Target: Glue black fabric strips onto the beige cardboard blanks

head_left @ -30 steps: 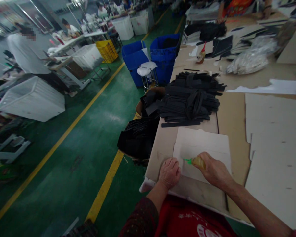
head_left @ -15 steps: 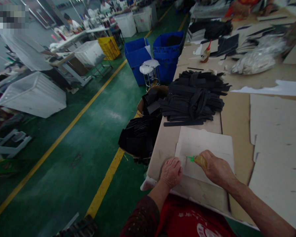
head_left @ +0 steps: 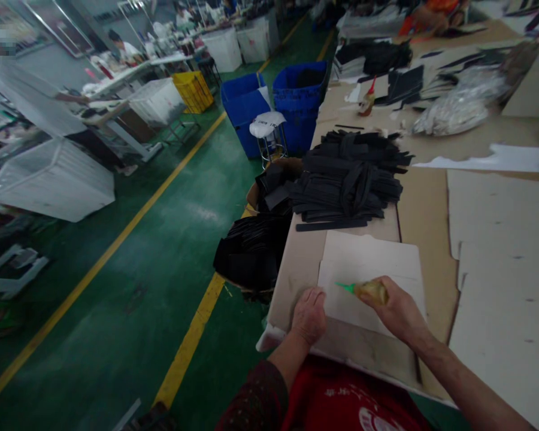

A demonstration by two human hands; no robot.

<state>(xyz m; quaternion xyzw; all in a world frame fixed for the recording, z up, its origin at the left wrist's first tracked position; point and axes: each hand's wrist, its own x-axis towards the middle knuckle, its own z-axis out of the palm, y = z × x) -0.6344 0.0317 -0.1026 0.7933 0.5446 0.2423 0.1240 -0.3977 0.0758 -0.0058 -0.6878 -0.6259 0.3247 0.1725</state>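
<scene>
My right hand (head_left: 397, 308) is wrapped round a squeeze bottle (head_left: 372, 292) of yellowish-brown liquid, probably glue. Its pointed green nozzle tips left, low over a pale cardboard sheet (head_left: 368, 257); I cannot tell whether the tip touches. My left hand (head_left: 309, 316) lies at the sheet's lower left edge, fingers down on it and holding nothing up. Just beyond the sheet is a heap of black strips (head_left: 350, 173), with one single strip (head_left: 331, 227) lying apart along its near side.
More pale sheets (head_left: 498, 287) overlap at the right. A second bottle with a red nozzle (head_left: 367, 102) and a clear plastic bag (head_left: 453, 114) stand further back. Boxes of black pieces (head_left: 251, 248) sit left of the table (head_left: 291, 287). Beyond are a stool (head_left: 268, 124) and blue bins (head_left: 299, 102).
The bottle has turned more level and shifted slightly right, its nozzle now plainer to see. My left hand stays at the sheet's edge. The whole view has shifted a little.
</scene>
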